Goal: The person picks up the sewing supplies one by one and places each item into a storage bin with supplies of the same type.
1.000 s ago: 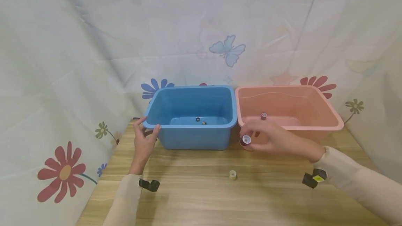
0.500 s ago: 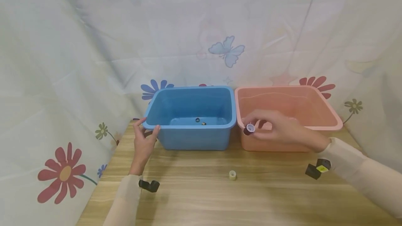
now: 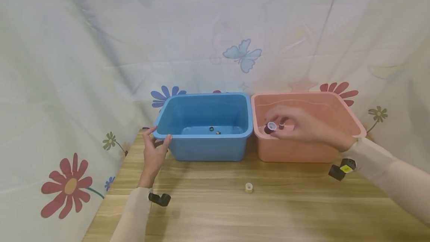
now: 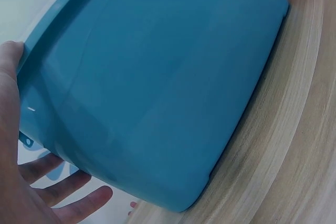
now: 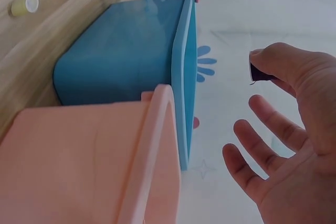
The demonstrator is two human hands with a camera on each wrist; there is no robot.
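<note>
A spool of dark purple thread [image 3: 270,127] with a white end is pinched between the thumb and fingers of my right hand [image 3: 299,124]. That hand is over the left part of the pink tub [image 3: 299,150]. In the right wrist view the remaining fingers are spread loosely below the spool [image 5: 258,72]. My left hand [image 3: 155,158] rests at the near left corner of the blue tub [image 3: 208,148]. Its thumb touches the rim, and its fairly straight fingers [image 4: 79,203] lie along the outer side wall. Another dark spool [image 3: 282,126] lies inside the pink tub, partly hidden by my right hand.
On the wooden table [image 3: 201,201] a cream thread spool [image 3: 249,188] stands in front of the tubs. Two small items, one dark ring-shaped [image 3: 211,129] and one brownish [image 3: 218,133], lie inside the blue tub. A patterned curtain [image 3: 201,47] hangs behind both tubs, which stand side by side.
My right hand has carried the purple spool up and slightly right, from in front of the pink tub to over its opening. My left hand has stayed at the blue tub's corner.
</note>
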